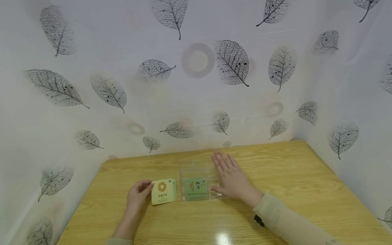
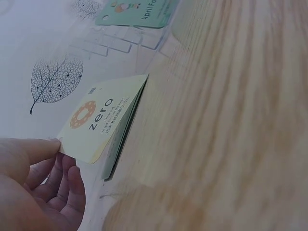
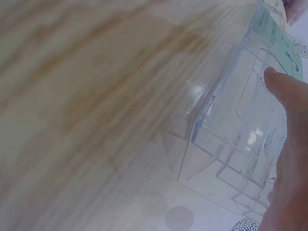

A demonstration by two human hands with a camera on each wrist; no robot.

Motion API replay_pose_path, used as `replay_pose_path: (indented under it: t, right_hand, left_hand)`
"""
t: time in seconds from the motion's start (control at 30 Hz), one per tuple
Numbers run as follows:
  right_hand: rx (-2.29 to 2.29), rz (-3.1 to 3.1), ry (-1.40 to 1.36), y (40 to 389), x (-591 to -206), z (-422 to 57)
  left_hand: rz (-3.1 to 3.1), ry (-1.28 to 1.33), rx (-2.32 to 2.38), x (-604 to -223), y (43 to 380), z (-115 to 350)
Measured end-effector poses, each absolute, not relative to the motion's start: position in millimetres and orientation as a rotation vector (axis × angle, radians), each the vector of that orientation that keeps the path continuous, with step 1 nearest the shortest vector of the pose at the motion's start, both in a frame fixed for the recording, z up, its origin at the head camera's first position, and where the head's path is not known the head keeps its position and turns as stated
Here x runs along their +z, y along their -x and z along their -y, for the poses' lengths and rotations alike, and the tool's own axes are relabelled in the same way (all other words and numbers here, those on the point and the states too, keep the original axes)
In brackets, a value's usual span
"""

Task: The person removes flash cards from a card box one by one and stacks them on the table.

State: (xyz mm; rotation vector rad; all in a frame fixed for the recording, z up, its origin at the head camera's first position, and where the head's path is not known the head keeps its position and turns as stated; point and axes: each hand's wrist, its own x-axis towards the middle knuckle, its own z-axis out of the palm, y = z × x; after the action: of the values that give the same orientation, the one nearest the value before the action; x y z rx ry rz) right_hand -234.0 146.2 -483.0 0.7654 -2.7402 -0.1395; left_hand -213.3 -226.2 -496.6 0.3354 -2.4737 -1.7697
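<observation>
Between thumb and fingers, my left hand (image 1: 138, 194) pinches the left edge of a pale yellow card (image 1: 163, 191) printed with "zero" and an orange ring. In the left wrist view this card (image 2: 98, 120) is tilted up over a greenish card (image 2: 120, 137) beneath it. My right hand (image 1: 230, 178) lies with straight fingers over the right part of a clear plastic box (image 1: 192, 164). Its thumb touches the box in the right wrist view. A green card (image 1: 196, 189) reading "April Fool's Day" sits in the box's left part.
All of this is on a wood-grain table (image 1: 294, 194). White sheeting (image 1: 196, 102) with a leaf print rises behind it and at both sides. A black object (image 1: 258, 220) shows at the right wrist, below the sleeve cuff (image 1: 268, 208).
</observation>
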Motion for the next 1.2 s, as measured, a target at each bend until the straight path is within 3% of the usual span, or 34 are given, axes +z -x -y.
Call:
replay_pose_path:
  t: [1.2]
  right_hand:
    - [-0.071,2.753,-0.765,234.0,-484.1,-146.6]
  left_hand:
    - [2.560,-0.324,-1.694,-501.6,222.2,226.4]
